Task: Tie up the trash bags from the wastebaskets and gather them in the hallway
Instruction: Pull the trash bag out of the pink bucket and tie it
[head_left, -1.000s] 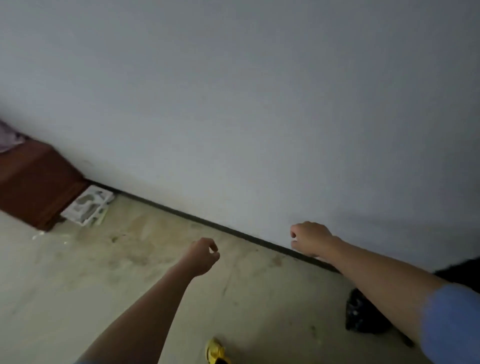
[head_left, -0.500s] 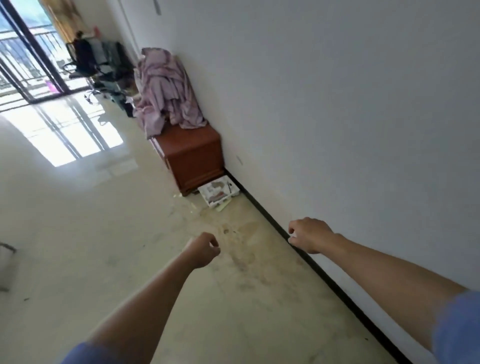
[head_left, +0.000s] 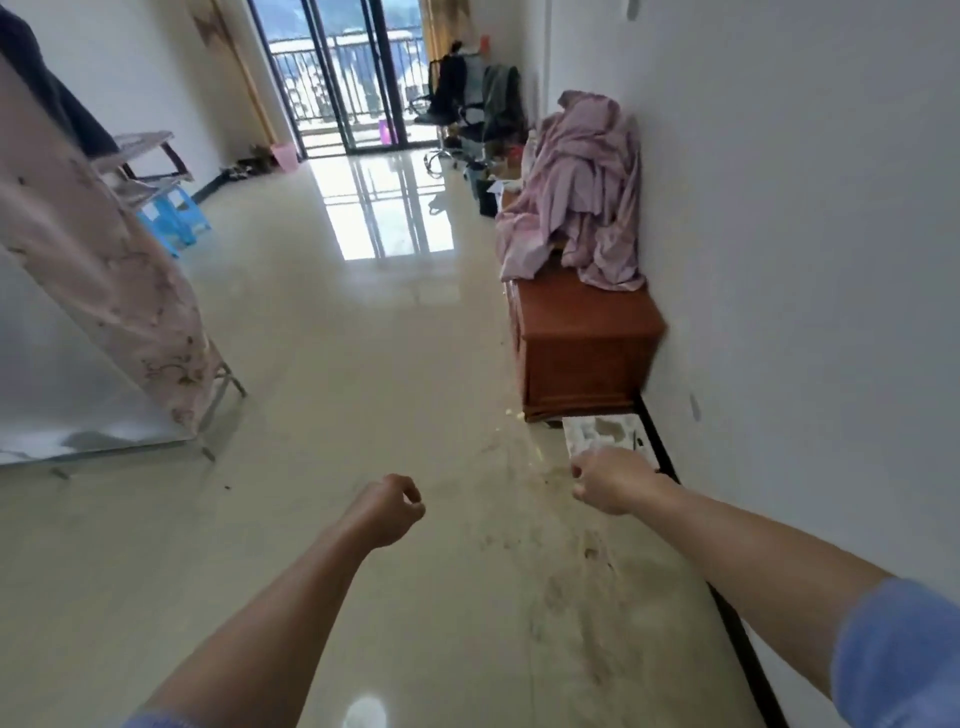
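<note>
Held fwd above floor (head_left: 363, 364): L hand (head_left: 387, 512) clenched, empty; R hand (head_left: 610, 480) clenched, palm hidden, blocked part of white tray (head_left: 602, 434) by wall (head_left: 805, 260).

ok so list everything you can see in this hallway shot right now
pink plastic wastebasket: one, pink, far left by the doors
glass balcony doors: dark-framed, far end
black office chairs: count unclear, black, far right
lilac crumpled cloth: one pile, lilac, on the cabinet
brown wooden cabinet: one, reddish brown, against the right wall
white moulded packing tray: one, white, floor beside the cabinet
blue plastic stool: at least one, blue, left side
pink floral fabric cover: one, pale pink, on a metal frame, left
left hand: curled, empty, centre foreground
right hand: curled, empty, right foreground
</note>
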